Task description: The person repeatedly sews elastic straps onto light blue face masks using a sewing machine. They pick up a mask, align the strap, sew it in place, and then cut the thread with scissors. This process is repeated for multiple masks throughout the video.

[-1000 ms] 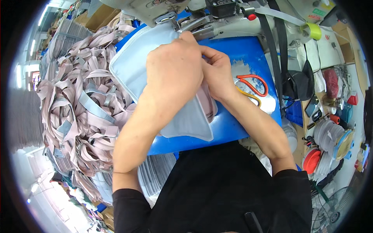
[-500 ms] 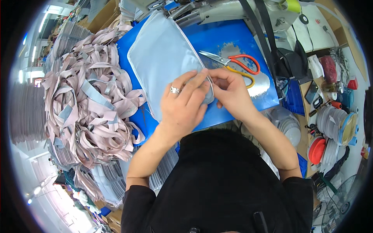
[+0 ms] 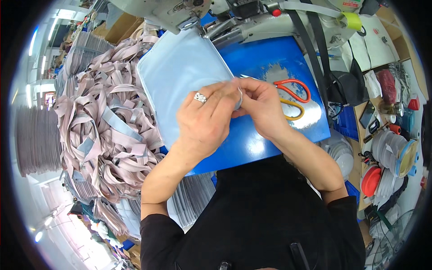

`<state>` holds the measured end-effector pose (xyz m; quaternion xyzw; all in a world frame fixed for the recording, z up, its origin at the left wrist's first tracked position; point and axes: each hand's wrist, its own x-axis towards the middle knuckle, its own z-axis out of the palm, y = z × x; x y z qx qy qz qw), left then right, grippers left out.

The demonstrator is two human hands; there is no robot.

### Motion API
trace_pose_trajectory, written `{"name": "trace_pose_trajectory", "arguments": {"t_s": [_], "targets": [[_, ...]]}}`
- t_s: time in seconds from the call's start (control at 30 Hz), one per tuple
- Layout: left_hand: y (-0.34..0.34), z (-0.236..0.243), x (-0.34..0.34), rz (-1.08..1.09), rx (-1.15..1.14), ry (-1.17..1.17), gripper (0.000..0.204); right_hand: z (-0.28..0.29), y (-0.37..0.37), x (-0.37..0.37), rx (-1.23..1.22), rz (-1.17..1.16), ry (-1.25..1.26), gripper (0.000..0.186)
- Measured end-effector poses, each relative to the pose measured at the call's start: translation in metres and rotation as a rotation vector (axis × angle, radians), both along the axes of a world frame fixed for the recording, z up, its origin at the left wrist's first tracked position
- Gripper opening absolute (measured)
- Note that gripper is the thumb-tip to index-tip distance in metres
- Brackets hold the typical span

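A light blue fabric panel (image 3: pixel 180 63) with a corded edge lies on the blue table plate (image 3: pixel 252 144). Its far end reaches under the sewing machine head (image 3: pixel 166 13). My left hand (image 3: pixel 204 119), with a ring on one finger, rests over the panel's near right part, fingers bent and pinching the edge. Close against it, my right hand (image 3: pixel 261 105) grips the same edge between thumb and fingers. What lies between the fingertips is partly hidden. Just right of my right hand are scissors (image 3: pixel 294 90) with one red and one yellow handle, their blades mostly covered by that hand.
Pinkish-grey fabric strips (image 3: pixel 112 121) lie heaped along the left of the table. Stacked grey panels (image 3: pixel 38 139) stand farther left. Dark straps (image 3: pixel 315 49) hang at the right of the machine. A phone (image 3: pixel 366 113) and a red roll (image 3: pixel 371 181) sit on the right-hand shelf.
The view has shifted, showing more of the sewing machine. The panel's near corner has drawn in under my hands, uncovering more blue plate, and my right hand now covers most of the scissor blades.
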<state>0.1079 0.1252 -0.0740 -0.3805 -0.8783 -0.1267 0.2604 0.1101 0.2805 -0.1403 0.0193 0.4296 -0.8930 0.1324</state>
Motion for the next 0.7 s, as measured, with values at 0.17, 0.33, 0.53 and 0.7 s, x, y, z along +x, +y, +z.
{"name": "trace_pose_trajectory", "arguments": {"t_s": [0.17, 0.33, 0.53, 0.7], "targets": [[-0.012, 0.006, -0.031, -0.002, -0.032, -0.002, 0.021, 0.002, -0.014, -0.032, -0.026, 0.003, 0.012, 0.023], [-0.022, 0.013, -0.065, -0.050, -0.062, -0.016, 0.022, 0.002, -0.029, -0.064, -0.022, -0.053, 0.006, 0.022], [-0.035, 0.012, -0.091, -0.012, -0.087, 0.013, 0.030, 0.005, -0.043, -0.090, -0.062, -0.139, -0.037, 0.020], [-0.066, 0.015, -0.076, 0.253, -0.259, -0.009, 0.067, 0.012, -0.049, -0.094, 0.059, -0.206, -0.084, 0.020]]}}
